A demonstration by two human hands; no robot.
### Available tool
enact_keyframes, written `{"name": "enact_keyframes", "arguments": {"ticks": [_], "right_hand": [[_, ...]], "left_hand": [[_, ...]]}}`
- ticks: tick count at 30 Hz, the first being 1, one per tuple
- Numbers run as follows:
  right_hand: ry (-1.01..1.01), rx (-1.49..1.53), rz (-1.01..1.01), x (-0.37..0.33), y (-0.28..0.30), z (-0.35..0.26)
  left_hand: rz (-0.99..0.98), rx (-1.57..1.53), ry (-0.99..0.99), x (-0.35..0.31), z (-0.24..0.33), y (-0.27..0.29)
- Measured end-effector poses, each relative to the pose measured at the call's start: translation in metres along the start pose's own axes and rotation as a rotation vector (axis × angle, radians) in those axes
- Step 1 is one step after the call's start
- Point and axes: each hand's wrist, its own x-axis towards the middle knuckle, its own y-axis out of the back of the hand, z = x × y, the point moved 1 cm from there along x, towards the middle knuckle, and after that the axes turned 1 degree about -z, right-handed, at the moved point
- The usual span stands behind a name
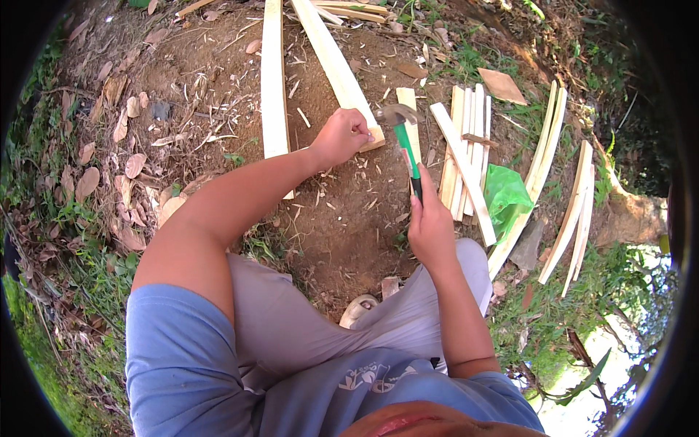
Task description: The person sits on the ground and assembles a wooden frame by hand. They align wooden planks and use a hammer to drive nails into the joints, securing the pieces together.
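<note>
My right hand [431, 226] is wrapped round the black grip of a claw hammer [405, 142] with a green handle. The hammer's metal head is up, just right of a long pale wooden plank [336, 64]. My left hand [342, 137] rests at the near end of that plank, its fingers curled into a pinch. Whatever the pinch holds is too small to make out. Left of it, a second long plank [273, 80] lies on the soil. A short wooden piece [409, 120] sits partly behind the hammer.
Several wooden strips [466, 156] lie to the right beside a green plastic bag [506, 195]. Longer strips [571, 218] curve away at the far right. Dry leaves [87, 183] and wood chips litter the brown soil. My shoe [358, 309] is below the planks.
</note>
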Motion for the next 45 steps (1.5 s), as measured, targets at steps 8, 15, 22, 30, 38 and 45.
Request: {"name": "enact_keyframes", "arguments": {"ticks": [8,15,22,30,38,45], "right_hand": [[0.087,-0.127,0.071,-0.01,-0.013,-0.006],[0.064,-0.14,-0.033,-0.018,-0.031,0.006],[0.213,-0.128,0.249,-0.016,-0.023,-0.006],[0.202,-0.11,0.3,-0.018,-0.017,-0.008],[0.146,-0.14,0.145,-0.023,-0.035,0.009],[0.007,-0.258,-0.05,-0.024,-0.038,0.009]], "left_hand": [[0.059,0.038,-0.089,0.0,-0.008,-0.004],[0.026,-0.02,0.006,0.002,-0.016,-0.01],[0.064,0.044,-0.083,0.0,-0.015,-0.009],[0.064,0.079,-0.028,-0.001,-0.015,-0.012],[0.041,0.106,-0.054,0.003,-0.018,-0.01],[0.069,0.113,-0.027,0.001,-0.021,-0.012]]}}
